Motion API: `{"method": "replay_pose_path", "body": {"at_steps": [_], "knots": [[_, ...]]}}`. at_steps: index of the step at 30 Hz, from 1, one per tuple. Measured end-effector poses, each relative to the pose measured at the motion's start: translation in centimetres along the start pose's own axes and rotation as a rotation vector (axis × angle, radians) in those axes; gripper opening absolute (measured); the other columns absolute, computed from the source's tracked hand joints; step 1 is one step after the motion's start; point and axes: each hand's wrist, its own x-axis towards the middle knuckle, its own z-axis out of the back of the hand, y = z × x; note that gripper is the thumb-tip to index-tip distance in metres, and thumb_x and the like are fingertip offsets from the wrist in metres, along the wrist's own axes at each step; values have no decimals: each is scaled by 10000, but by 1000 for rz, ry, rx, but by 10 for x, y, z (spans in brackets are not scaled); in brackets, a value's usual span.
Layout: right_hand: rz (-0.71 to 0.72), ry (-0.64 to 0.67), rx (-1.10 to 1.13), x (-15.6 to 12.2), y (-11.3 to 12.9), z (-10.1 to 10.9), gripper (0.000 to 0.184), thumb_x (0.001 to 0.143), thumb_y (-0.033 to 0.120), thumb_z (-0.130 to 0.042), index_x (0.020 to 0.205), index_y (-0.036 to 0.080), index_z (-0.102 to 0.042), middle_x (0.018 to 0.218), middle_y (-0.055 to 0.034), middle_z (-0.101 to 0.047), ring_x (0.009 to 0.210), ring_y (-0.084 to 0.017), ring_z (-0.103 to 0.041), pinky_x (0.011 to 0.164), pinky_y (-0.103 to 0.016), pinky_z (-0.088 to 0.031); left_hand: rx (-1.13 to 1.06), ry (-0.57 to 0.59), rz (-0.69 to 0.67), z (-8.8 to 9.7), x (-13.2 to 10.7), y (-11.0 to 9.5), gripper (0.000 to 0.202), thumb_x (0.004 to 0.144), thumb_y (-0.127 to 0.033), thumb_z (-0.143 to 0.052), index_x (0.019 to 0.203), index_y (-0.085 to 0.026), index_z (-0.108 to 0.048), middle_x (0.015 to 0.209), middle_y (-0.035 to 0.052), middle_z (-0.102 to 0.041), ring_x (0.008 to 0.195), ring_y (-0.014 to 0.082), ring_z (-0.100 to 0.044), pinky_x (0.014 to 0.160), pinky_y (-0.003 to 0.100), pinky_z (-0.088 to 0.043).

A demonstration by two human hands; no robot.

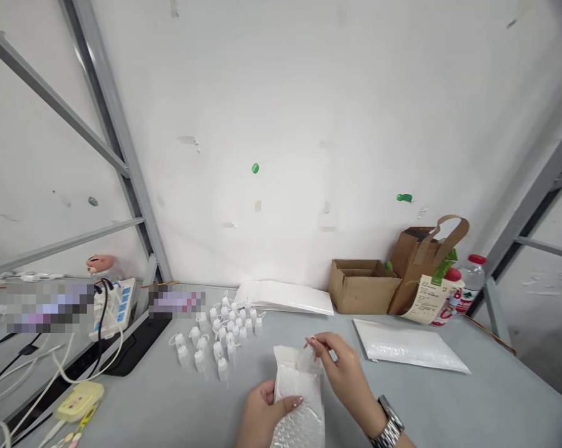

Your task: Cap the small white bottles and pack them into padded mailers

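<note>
The left hand (262, 410) fingers grip a white bubble-wrap bag (297, 398). At its 1 o'clock, the right hand (343, 370) fingers pinch a small clear plastic bottle (306, 358).

My grey surface (495, 404) carries a cluster of small white plastic bottles (220, 333), a stack of white padded mailers (285, 297) by the wall, one flat white mailer (409, 345) at right, an open brown cardboard box (362, 286) and a white power strip (117, 302).

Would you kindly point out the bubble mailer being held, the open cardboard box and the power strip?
bubble mailer (299, 398), head view, padded front.
cardboard box (362, 292), head view, front wall.
power strip (122, 302), head view, socket face.
</note>
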Motion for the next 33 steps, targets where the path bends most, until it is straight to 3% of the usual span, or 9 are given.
{"method": "replay_pose_path", "body": {"at_steps": [5, 10, 15, 20, 26, 30, 33], "knots": [[-99, 54, 22, -3, -14, 10, 332, 847, 464, -452, 720, 202, -612, 691, -31, -640, 675, -183, -578, 636, -278, -429, 38, 30, 0, -4, -3, -1, 517, 363, -409, -837, 758, -106, -698, 700, 93, -706, 676, 232, -615, 653, 319, -448], [-266, 221, 86, -1, -14, 17, 274, 796, 426, -514, 682, 198, -615, 667, -21, -639, 652, -173, -566, 634, -273, -423, 132, 13, -37, -8, -9, -5, 528, 529, -635, -666, 616, -115, -644, 494, -8, -550, 514, 124, -463, 535, 241, -356], [-418, 279, 221, -3, -13, 13, 152, 732, 344, -590, 714, 198, -553, 558, 31, -602, 563, -145, -556, 601, -255, -420, 137, -21, -48, -11, -12, -10, 552, 564, -676, -608, 659, -132, -641, 523, -25, -526, 583, 135, -453, 578, 233, -360], [-297, 282, 93, -9, -12, 7, 207, 764, 339, -573, 615, 196, -580, 630, 0, -620, 656, -169, -564, 639, -272, -421, 123, -33, -35, -10, -12, -12, 519, 560, -653, -633, 641, -140, -639, 532, -19, -535, 623, 157, -477, 604, 242, -372], [-83, 450, -13, -12, -9, 5, 376, 836, 417, -517, 547, 203, -625, 716, -20, -607, 729, -169, -557, 708, -282, -431, 95, -17, -52, -8, -12, -15, 502, 574, -637, -636, 687, -148, -653, 581, 3, -587, 724, 202, -535, 680, 265, -403], [-81, 427, -33, 9, -5, 0, 279, 847, 407, -503, 765, 223, -696, 792, -22, -591, 687, -149, -561, 663, -265, -437, 182, -124, -19, 0, -9, -18, 518, 495, -681, -646, 585, -173, -595, 555, -3, -563, 729, 214, -533, 663, 259, -401], [-81, 336, -26, 33, 1, -19, 239, 850, 365, -503, 928, 224, -679, 856, -34, -598, 742, -163, -574, 707, -283, -447, 217, -216, -4, 7, -7, -16, 546, 450, -712, -638, 530, -181, -537, 518, -18, -523, 671, 206, -526, 645, 271, -395]]}}
